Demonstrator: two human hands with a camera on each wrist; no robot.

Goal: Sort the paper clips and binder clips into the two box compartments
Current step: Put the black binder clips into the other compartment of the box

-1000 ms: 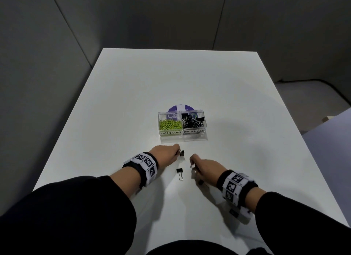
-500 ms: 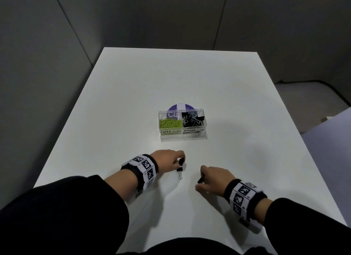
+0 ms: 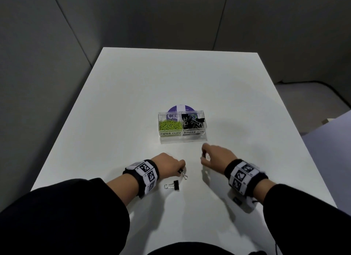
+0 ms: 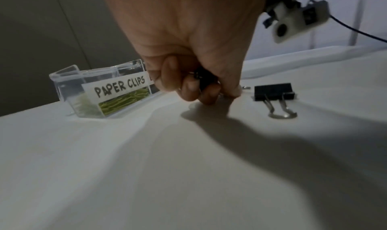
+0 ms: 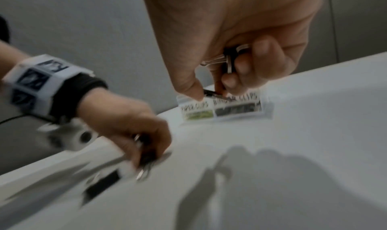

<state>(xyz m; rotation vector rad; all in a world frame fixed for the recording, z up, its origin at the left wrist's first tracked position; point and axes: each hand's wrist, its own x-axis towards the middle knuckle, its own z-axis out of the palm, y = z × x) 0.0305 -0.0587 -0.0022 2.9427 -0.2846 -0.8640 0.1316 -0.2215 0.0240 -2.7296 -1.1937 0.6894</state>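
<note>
A clear two-compartment box [image 3: 182, 133] stands mid-table, green paper clips [image 3: 170, 125] in the left part, black binder clips [image 3: 192, 120] in the right. My left hand [image 3: 169, 166] rests low on the table with its fingers curled round black binder clips [image 4: 202, 78], one clip's wire handle [image 3: 184, 176] poking out. A loose binder clip [image 3: 173, 185] lies on the table just beside that hand, also seen in the left wrist view [image 4: 273, 93]. My right hand [image 3: 214, 157] hovers in front of the box, holding black binder clips [image 5: 229, 61] in its curled fingers.
A purple round label [image 3: 180, 108] lies under the box's far side. The white table [image 3: 171, 80] stretches far beyond the box; grey walls close in at left and back. Its near edge is by my sleeves.
My right hand lifted from the table and moved forward toward the box with its clips. My left hand drew back slightly, and one binder clip now lies loose beside it.
</note>
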